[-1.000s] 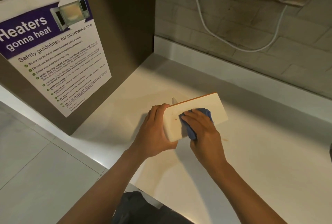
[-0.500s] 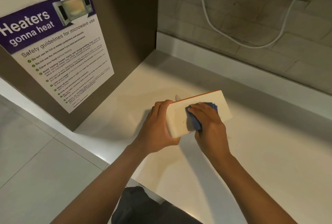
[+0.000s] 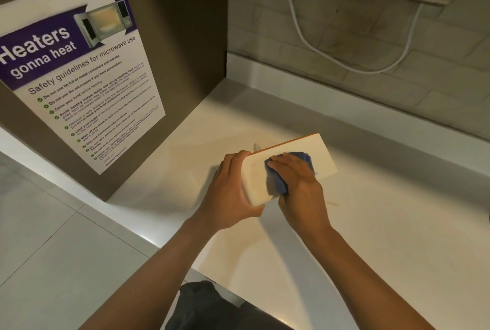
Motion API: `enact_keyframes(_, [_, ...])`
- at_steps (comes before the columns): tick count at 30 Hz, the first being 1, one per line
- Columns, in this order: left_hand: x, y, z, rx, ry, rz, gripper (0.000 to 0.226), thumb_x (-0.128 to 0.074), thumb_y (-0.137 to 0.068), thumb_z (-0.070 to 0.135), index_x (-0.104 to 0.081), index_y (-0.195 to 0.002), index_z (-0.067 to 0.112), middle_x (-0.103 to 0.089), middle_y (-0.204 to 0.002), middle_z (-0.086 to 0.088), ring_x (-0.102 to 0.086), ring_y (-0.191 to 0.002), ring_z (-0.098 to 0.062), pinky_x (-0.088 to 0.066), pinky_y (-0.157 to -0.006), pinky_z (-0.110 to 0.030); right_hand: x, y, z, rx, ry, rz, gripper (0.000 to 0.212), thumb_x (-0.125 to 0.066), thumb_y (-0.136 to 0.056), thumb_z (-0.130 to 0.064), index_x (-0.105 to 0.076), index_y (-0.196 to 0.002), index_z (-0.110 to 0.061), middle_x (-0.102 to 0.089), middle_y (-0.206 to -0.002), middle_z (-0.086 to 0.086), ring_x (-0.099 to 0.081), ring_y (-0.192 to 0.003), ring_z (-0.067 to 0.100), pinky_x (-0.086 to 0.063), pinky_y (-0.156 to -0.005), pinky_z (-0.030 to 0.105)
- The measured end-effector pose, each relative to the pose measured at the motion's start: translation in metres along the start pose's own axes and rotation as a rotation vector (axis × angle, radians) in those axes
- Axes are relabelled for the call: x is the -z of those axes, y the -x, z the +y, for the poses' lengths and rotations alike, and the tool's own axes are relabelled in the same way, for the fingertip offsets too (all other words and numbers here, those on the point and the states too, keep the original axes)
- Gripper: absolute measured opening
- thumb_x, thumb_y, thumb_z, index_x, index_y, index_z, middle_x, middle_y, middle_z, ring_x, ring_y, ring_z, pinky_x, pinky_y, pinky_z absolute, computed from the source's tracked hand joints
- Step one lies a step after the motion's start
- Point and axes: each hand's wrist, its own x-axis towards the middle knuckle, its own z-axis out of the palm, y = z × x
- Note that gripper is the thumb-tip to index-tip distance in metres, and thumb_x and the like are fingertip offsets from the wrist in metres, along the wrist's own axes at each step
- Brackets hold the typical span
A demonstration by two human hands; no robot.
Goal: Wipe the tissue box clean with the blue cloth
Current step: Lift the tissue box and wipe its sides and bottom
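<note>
Nearest the camera, two bare forearms reach out over the pale countertop. The left hand grips the near end of the tissue box, fingers curled over its upper edge and thumb under the corner — the box is tipped up on its side, its broad white face turned toward the viewer, an orange edge along the top. The right hand lies on that face just beside the left, fingers fairly straight, pressing the crumpled blue cloth flat against the box; cloth shows at the fingertips and below the palm. Farther off — a microwave safety poster on the brown panel to the left, and a white cable looping across the tiled wall.
</note>
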Motion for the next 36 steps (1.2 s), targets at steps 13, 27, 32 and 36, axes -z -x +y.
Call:
enact_keyframes(13, [-0.001,-0.001,-0.003,0.003,-0.003,-0.005,0.111,-0.093,-0.049,0.038,-0.031,-0.14,0.03,-0.03,-0.121,0.022,-0.045,-0.113,-0.009,-0.052,-0.094,-0.037,-0.003,0.01,-0.004,-0.009,-0.039,0.024,0.029,-0.072,-0.077,0.002,-0.071,-0.105,0.0,-0.071,-0.108,0.013,-0.059,-0.106,0.021,-0.041,-0.103,0.026])
enact_keyframes(27, [0.001,0.001,-0.002,-0.02,-0.014,-0.009,0.11,-0.092,-0.051,0.037,-0.031,-0.142,0.029,-0.03,-0.121,0.022,-0.046,-0.115,-0.013,-0.051,-0.094,-0.042,0.001,0.03,-0.007,-0.009,-0.07,0.017,0.035,-0.07,-0.077,-0.001,-0.068,-0.111,-0.007,-0.07,-0.11,0.012,-0.057,-0.108,0.02,-0.035,-0.109,0.022])
enact_keyframes(32, [0.002,0.002,0.0,-0.03,-0.018,-0.017,0.113,-0.094,-0.05,0.038,-0.029,-0.143,0.028,-0.031,-0.125,0.019,-0.043,-0.117,-0.013,-0.05,-0.095,-0.04,0.022,0.033,0.014,-0.054,-0.038,0.029,0.024,-0.062,-0.086,-0.008,-0.072,-0.107,-0.005,-0.07,-0.111,0.008,-0.06,-0.108,0.022,-0.046,-0.102,0.034])
enact_keyframes(36, [0.002,0.001,0.001,0.0,-0.013,-0.007,0.113,-0.094,-0.049,0.038,-0.029,-0.142,0.029,-0.032,-0.124,0.017,-0.044,-0.115,-0.011,-0.051,-0.095,-0.036,0.012,0.005,0.01,-0.083,-0.026,0.031,0.03,-0.062,-0.078,0.004,-0.072,-0.104,-0.006,-0.071,-0.106,0.009,-0.06,-0.104,0.022,-0.052,-0.094,0.044])
